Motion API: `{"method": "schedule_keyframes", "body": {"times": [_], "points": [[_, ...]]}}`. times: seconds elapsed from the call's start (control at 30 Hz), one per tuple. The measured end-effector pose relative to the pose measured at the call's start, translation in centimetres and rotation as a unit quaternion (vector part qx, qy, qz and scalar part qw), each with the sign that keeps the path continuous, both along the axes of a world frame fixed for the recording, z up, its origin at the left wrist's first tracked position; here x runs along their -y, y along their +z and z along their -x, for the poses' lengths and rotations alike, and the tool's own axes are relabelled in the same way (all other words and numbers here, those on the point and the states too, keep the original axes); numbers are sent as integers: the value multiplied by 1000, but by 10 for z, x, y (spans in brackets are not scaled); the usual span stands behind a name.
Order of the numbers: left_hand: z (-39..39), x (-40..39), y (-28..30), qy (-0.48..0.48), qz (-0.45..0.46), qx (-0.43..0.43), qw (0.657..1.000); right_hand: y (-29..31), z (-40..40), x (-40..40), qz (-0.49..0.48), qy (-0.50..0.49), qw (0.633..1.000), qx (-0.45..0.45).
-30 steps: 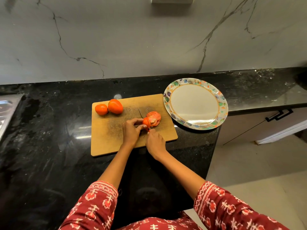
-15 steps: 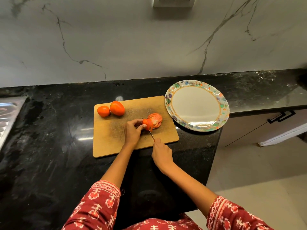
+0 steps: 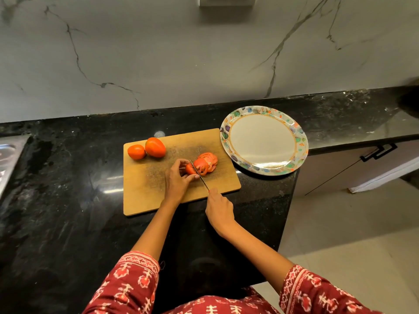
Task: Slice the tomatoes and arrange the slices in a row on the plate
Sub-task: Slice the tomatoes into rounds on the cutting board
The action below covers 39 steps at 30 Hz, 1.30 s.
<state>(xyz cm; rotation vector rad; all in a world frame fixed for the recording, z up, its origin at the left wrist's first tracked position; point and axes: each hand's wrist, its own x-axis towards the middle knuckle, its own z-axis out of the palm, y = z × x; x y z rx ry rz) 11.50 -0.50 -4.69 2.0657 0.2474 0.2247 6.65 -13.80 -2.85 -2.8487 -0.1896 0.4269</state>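
On the wooden cutting board my left hand grips the uncut end of a tomato. My right hand holds a knife whose thin blade stands in the tomato, just right of my left fingers. Several cut slices lean together to the right of the blade. Two whole tomatoes sit at the board's far left corner. The white plate with a coloured rim lies right of the board and holds nothing.
The board rests on a black stone counter whose right end drops off just past the plate. A steel sink edge shows at far left. A marble wall stands behind. Cabinet fronts and floor lie to the right.
My right hand has drawn back toward me with the knife, the blade sliding through the tomato. My left hand stays on the tomato end.
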Motion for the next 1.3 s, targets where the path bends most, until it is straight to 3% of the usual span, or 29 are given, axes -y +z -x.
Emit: {"method": "schedule_keyframes", "body": {"times": [0.4,0.67,0.9,1.07,1.17,1.3], "points": [[8,-1,-5,32,-2,11,999,1,-2,0,-5,-20,1000,-1],[6,-6,-2,22,-17,-3,1000,3,9,21,50,36,998,18],[13,-1,0,10,-65,-10,998,9,-11,-4,36,57,997,44],[20,-8,0,57,-73,-16,996,9,-14,-2,20,24,991,127],[19,-14,3,78,-62,-23,995,4,-17,5,8,48,994,94],[11,-4,7,26,-61,-27,997,-3,-24,11,-30,33,996,78]]}}
